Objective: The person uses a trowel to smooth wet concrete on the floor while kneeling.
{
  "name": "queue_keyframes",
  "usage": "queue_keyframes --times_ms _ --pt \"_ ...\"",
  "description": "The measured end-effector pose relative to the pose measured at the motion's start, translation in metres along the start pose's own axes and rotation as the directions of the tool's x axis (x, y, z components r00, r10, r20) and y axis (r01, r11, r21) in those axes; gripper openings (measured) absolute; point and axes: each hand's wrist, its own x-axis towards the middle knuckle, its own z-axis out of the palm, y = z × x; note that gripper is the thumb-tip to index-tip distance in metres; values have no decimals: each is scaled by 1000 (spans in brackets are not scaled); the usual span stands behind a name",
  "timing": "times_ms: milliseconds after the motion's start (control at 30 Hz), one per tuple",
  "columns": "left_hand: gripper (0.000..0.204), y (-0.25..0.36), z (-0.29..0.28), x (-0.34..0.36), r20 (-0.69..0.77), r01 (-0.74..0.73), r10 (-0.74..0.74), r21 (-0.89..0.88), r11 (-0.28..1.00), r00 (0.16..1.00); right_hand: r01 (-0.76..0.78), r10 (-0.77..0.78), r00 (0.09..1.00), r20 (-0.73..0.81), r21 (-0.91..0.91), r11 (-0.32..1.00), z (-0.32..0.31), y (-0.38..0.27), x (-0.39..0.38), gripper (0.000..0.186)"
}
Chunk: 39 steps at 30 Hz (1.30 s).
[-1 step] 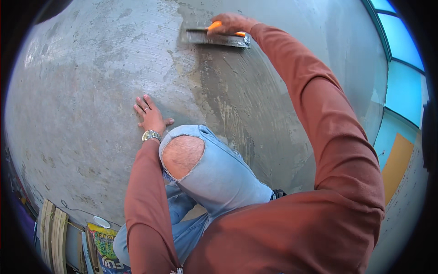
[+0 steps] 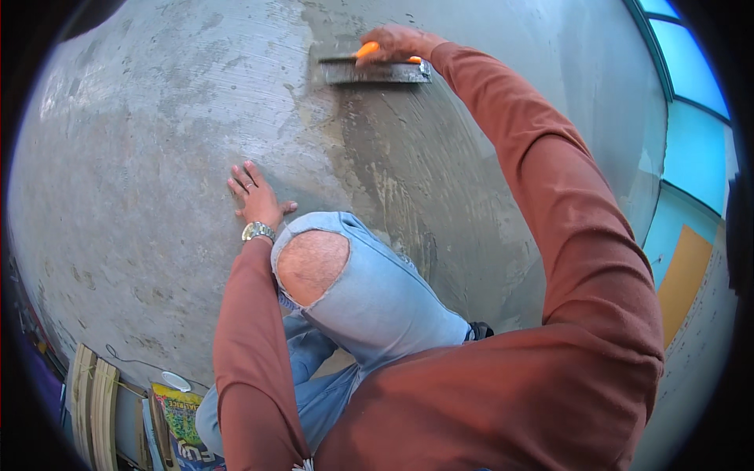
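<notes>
My right hand (image 2: 395,45), far ahead at the top of the view, is wrapped round the orange handle of a plastering trowel (image 2: 375,73). The trowel's long grey blade lies crosswise against the surface, over the border between pale and darker, wet-looking cement (image 2: 440,165). My left hand (image 2: 261,200) rests flat with fingers spread on the pale grey concrete (image 2: 149,196), just left of my bent knee. It holds nothing. A metal watch (image 2: 258,231) is on that wrist.
Wooden strips (image 2: 100,400), a colourful printed bag (image 2: 181,420) and a white round lid-like thing (image 2: 175,382) with a thin cord are at lower left. Bluish panes (image 2: 689,71) in a dark frame line the right side, with a tan board (image 2: 682,282) below them.
The trowel blade has shifted very slightly to the right and its tilt has changed a little. My left hand stays planted, barely moved in the view.
</notes>
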Motion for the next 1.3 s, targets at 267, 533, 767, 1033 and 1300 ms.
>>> queue_keyframes --times_ms 267,533,767,1033,1300 --pt "158 2 10 7 -30 -38 39 28 999 999 171 -185 976 116 116 978 76 -14 -163 57" --pt "157 -55 77 63 -206 -180 199 107 978 958 46 -63 973 223 83 996 160 -38 -352 44" --pt "142 -80 93 81 -308 -307 319 88 948 896 -72 29 880 473 73 995 264 -46 -538 36" --pt "138 -82 81 85 -222 -315 355 197 928 908 -243 240 970 39 161 957 253 -49 -569 34" --pt "130 -58 55 76 -118 -317 354 248 915 928 -349 349 936 47 247 904 170 -55 -408 39"
